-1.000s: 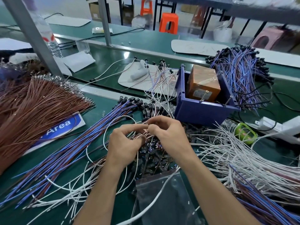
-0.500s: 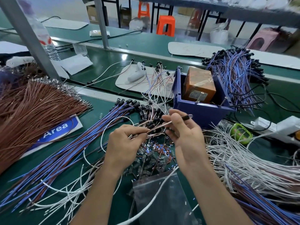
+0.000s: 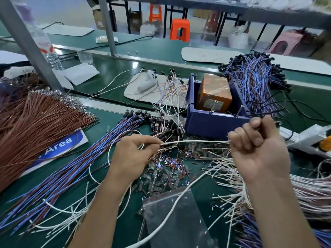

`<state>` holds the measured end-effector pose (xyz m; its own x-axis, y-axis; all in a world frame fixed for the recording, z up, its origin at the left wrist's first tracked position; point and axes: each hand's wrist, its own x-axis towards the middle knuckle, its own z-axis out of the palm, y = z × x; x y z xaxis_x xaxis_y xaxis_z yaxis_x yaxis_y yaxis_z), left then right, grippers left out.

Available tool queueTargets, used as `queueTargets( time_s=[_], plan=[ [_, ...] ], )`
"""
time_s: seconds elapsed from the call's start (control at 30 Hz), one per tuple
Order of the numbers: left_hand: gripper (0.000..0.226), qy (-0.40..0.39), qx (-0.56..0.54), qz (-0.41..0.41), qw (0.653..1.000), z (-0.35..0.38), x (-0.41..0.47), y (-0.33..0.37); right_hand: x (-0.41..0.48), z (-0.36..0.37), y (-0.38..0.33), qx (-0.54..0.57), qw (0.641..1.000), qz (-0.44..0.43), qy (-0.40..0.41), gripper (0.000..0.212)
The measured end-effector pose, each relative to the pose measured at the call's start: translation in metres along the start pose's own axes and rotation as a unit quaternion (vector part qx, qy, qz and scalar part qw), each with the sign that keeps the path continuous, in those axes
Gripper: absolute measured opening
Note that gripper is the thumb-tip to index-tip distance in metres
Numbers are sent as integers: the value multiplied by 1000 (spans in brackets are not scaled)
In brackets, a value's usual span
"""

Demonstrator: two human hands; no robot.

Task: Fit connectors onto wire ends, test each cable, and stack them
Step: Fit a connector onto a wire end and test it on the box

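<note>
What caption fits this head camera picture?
Between left hand and right hand, a white wire stretches over a green bench strewn with cables.

Bare left grip (image 3: 132, 154) and right grip (image 3: 259, 151) on bare forearms (image 3: 100, 203); fingernails (image 3: 258, 141) seem short, though blurred.

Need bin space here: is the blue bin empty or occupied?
Occupied. An orange box sits inside the blue bin, filling much of it.
</note>
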<state>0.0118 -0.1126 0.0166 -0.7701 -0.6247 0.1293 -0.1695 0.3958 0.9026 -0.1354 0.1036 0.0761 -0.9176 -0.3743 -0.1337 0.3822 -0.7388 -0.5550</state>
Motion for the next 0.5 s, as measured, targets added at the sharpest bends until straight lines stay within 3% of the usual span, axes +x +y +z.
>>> queueTargets(
  time_s=[0.1,0.3,0.37,0.5],
  plan=[
    [28,25,-50,-7,998,6,2,10,-3,-4,-1,30,1000,4,4,43],
    [21,-87,-144,-72,983,-15,9,22,5,-30,-31,164,983,-33,75,48],
    [16,-117,-134,-81,981,-24,8,22,8,-40,-40,190,975,-55,98,37],
    [20,-57,-144,-108,982,-34,9,15,9,-54,-48,223,964,-87,117,23]
  ],
)
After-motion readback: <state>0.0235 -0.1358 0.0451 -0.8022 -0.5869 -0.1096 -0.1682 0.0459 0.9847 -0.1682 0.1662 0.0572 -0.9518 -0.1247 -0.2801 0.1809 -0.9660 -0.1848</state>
